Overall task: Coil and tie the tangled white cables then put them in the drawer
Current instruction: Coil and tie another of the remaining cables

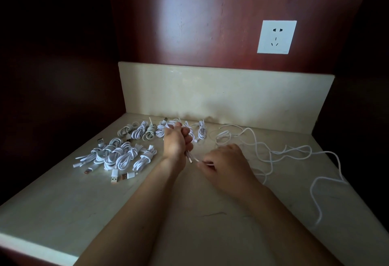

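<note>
We're gripping the cable coil (190, 156) in our left hand (175, 142), fingers (187, 132) curled round it. Our right hand (228, 161), at 4 o'clock, is pinching its tail.

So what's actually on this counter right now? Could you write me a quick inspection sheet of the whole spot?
Surface: pale stone countertop, dimly lit.
Job's things: coiled bundles lie tied in two groups, at the left and along the back; no drawer in view.
Clutter: nothing seen.
Hands: left hand grips a white cable; right hand pinches its end.
Cables: loose cables sprawl untied at the right.
Surroundings: pale upstand, dark red wood panel, white wall socket with nothing plugged in.
</note>
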Motion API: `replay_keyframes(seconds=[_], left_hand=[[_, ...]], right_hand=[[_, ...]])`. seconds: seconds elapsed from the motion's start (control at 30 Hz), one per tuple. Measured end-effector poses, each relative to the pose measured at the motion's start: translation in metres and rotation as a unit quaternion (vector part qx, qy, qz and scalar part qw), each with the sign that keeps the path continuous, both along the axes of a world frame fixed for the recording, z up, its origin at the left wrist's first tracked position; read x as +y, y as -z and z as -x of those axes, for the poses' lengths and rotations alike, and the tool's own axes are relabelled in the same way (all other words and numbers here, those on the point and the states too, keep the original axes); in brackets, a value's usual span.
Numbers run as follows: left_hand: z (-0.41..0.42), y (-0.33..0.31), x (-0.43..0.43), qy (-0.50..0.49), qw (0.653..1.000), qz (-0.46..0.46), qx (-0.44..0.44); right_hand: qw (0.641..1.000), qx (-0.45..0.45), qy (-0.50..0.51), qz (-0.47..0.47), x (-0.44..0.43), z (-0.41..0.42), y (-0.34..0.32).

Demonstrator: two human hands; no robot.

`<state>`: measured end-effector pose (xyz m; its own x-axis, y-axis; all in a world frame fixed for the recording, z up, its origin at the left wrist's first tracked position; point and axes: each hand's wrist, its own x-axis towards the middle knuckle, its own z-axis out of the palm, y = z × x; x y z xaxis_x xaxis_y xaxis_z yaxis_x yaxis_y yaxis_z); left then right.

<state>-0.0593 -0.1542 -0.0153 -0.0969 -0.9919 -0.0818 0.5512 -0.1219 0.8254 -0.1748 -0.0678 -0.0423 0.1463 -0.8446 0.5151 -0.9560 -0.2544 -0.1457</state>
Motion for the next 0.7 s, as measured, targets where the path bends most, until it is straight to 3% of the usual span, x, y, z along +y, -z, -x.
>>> replay_keyframes(seconds=[0.13, 0.23, 0.37, 0.5, 0.7], left_hand=[[-0.003, 0.002, -0.001, -0.046, 0.987, 0.082, -0.133], [-0.003, 0.005, 0.004, 0.016, 0.956, 0.106, -0.272], [0.000, 0.002, 0.017, 0.102, 0.921, 0.105, -0.360], [0.004, 0.003, 0.025, 0.241, 0.902, 0.097, -0.345], [0.008, 0.005, 0.024, 0.375, 0.883, 0.050, -0.279]], right_hand=[[0.989, -0.133, -0.056, -0.045, 0.012, -0.003, -0.010], [0.972, -0.206, -0.092, -0.063, 0.015, -0.004, -0.014], [0.964, -0.242, -0.086, -0.062, 0.011, 0.005, -0.014], [0.954, -0.295, -0.057, -0.009, 0.008, 0.016, -0.016], [0.903, -0.426, -0.049, -0.004, 0.007, 0.023, -0.020]])
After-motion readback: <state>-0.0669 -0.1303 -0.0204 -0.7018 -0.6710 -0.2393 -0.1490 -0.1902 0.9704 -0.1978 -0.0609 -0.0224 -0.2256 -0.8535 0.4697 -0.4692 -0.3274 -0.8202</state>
